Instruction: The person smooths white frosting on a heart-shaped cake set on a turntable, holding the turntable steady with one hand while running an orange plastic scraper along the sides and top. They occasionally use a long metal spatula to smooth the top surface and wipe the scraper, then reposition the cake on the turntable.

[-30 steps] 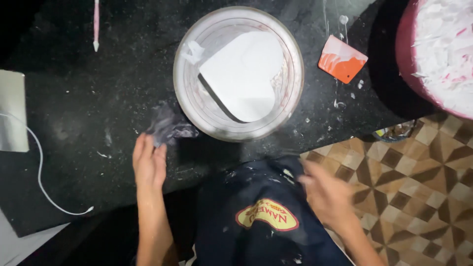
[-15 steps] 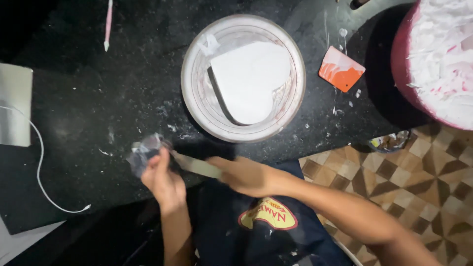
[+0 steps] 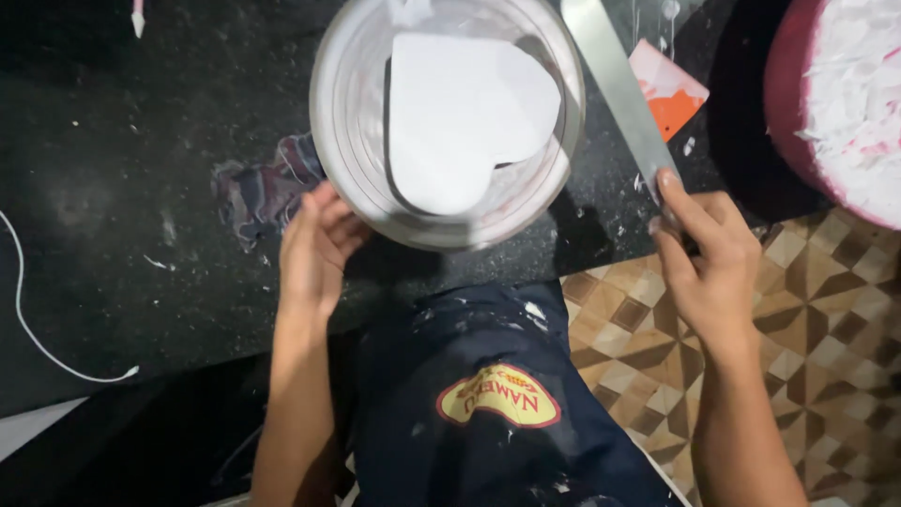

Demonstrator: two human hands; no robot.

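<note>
Below, the left hand (image 3: 314,249) rests open against the round turntable (image 3: 349,141); the right hand (image 3: 709,263) grips a long spatula (image 3: 615,80).

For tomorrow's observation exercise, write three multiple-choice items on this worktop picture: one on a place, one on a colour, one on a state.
1. Where does the crumpled cloth lie?
A. left of the turntable
B. on the floor
C. on the cake

2. What colour is the heart-shaped board on the turntable?
A. black
B. white
C. green

3. What does the right hand hold?
A. nothing
B. a cup
C. a long metal spatula

Answers: 1 A, it lies beside the left hand; 2 B, it shows plain white; 3 C, the fingers grip its lower end.
</note>
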